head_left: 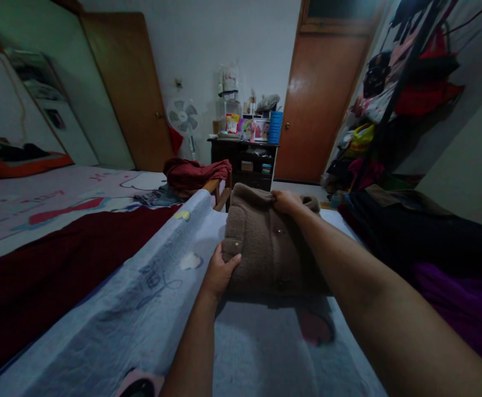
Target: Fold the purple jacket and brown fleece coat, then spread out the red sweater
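Observation:
A brown fleece jacket (261,259) lies folded into a rough rectangle on the light blue bedsheet (249,342), with small snap buttons showing on its front. At its left edge, my left hand (219,271) is closed on the cuff of a folded sleeve, thumb on top. My right hand (287,202) reaches across to the far edge and pinches the fabric near the collar. The right forearm covers part of the jacket's right side.
Dark red cloth (79,253) lies along the left, beside a pink patterned bed cover (38,193). Dark clothes (422,237) and purple cloth (459,309) are piled at right. Farther back stand a white fan (183,117), a black cabinet (243,160) and a wooden door (323,105).

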Demonstrator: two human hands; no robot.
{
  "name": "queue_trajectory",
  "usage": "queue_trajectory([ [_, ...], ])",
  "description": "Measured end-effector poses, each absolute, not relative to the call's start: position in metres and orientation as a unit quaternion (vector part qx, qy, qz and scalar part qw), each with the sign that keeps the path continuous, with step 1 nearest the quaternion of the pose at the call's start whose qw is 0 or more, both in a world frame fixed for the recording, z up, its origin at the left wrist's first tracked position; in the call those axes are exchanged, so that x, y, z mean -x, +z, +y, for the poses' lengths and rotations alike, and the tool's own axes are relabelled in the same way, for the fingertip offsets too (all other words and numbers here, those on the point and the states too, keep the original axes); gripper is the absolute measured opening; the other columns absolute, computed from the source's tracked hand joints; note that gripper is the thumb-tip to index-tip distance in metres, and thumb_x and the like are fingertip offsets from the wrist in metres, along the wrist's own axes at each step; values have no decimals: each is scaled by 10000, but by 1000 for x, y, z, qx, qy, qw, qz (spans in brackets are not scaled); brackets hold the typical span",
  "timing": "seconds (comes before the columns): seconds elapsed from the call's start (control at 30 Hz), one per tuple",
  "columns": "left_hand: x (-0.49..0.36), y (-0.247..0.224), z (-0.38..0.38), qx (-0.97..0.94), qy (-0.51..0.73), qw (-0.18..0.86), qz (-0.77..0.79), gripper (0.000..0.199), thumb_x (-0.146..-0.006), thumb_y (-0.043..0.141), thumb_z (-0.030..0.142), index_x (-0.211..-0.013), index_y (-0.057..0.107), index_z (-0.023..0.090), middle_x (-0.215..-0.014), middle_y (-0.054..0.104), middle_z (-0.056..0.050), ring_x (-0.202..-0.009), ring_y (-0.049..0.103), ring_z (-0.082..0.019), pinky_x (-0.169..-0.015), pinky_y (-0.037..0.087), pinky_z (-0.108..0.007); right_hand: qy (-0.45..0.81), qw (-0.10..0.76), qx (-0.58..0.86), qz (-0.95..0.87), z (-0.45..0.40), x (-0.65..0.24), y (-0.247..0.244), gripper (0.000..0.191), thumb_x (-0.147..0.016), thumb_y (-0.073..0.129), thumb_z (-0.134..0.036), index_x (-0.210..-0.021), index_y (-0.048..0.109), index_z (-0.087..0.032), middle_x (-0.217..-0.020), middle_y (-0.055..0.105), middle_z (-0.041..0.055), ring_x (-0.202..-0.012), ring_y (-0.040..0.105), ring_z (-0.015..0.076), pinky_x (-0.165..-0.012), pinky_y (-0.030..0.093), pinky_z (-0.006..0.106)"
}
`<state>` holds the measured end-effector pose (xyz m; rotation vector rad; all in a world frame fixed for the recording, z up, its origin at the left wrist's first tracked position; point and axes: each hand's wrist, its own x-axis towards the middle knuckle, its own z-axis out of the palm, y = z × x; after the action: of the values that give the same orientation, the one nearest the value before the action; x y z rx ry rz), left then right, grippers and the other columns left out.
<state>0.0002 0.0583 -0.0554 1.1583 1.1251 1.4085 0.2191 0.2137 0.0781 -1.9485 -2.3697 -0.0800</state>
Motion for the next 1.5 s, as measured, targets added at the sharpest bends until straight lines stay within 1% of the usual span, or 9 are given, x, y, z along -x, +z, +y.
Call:
queue_trajectory([
  [0.27, -2, -56, 60, -444, 575, 490, 481, 585, -691, 747, 302, -1223, 532, 191, -1173, 674, -101, -1152, 602, -273, -1031, 434, -423, -7, 6, 631, -775, 229, -214, 54, 420, -840, 496, -258, -1244, 610, -273, -1238, 647, 106, -1144, 580, 290, -946, 427, 438],
  [0.43, -1, -57, 61, -431, 571, 502, 486, 587, -694, 750, 302, -1229, 534, 194, -1150, 683, -94, -1137, 613, -270, -1027, 439, -423, -34, 2, 640, -767, 227, -210, 36, 392, -883, 495, -288, -1251, 606, -215, -1313, 579, 156, -1278, 443, 359, -1083, 173, 637],
  [0.53, -1, -56, 61, -431, 568, 509, 482, 576, -691, 756, 308, -1216, 544, 198, -1156, 682, -90, -1131, 615, -268, -1024, 440, -421, -60, 22, 661, -748, 216, -209, 34, 497, -884, 549, -390, -1350, 517, -217, -1454, 437, 160, -1378, 297, 379, -1101, 59, 658],
  [0.63, -2, -56, 61, -424, 568, 513, 484, 572, -695, 753, 310, -1214, 540, 199, -1156, 681, -90, -1114, 622, -262, -1017, 442, -424, -49, 39, 679, -732, 195, -213, 41, 604, -871, 564, -495, -1409, 441, -248, -1522, 337, 156, -1398, 250, 396, -1087, 115, 663],
  [0.8, -2, -53, 60, -430, 567, 499, 495, 546, -697, 751, 289, -1196, 554, 185, -1145, 682, -94, -1118, 616, -258, -1030, 428, -416, 63, 5, 656, -752, 150, -228, 43, 596, -894, 425, -625, -1368, 496, -271, -1442, 445, 155, -1303, 396, 423, -1006, 277, 668],
  [0.97, -4, -54, 60, -428, 571, 492, 499, 536, -694, 758, 284, -1184, 563, 188, -1139, 684, -92, -1108, 621, -259, -1025, 430, -419, 116, 21, 654, -747, 139, -233, 21, 572, -947, 298, -609, -1320, 540, -249, -1429, 477, 142, -1328, 386, 368, -1050, 191, 689],
  [1.3, -5, -54, 61, -431, 563, 486, 511, 537, -686, 762, 296, -1175, 571, 182, -1120, 687, -89, -1105, 619, -259, -1031, 422, -418, 108, 90, 663, -735, 141, -231, 5, 501, -952, 347, -566, -1259, 590, -252, -1407, 518, 115, -1320, 400, 330, -1066, 170, 666],
  [1.37, -5, -51, 60, -427, 561, 497, 506, 543, -678, 766, 301, -1170, 571, 180, -1109, 692, -86, -1085, 629, -256, -1012, 440, -405, 127, 113, 655, -736, 140, -236, 8, 460, -957, 367, -522, -1216, 616, -235, -1358, 567, 106, -1281, 454, 309, -1078, 213, 617],
  [1.5, -1, -48, 59, -423, 553, 510, 504, 565, -660, 784, 321, -1167, 577, 182, -1086, 703, -80, -1053, 646, -255, -985, 461, -394, 150, 237, 637, -718, 135, -263, 16, 424, -960, 377, -394, -1257, 588, -177, -1312, 605, 109, -1210, 540, 220, -1045, 369, 368],
])
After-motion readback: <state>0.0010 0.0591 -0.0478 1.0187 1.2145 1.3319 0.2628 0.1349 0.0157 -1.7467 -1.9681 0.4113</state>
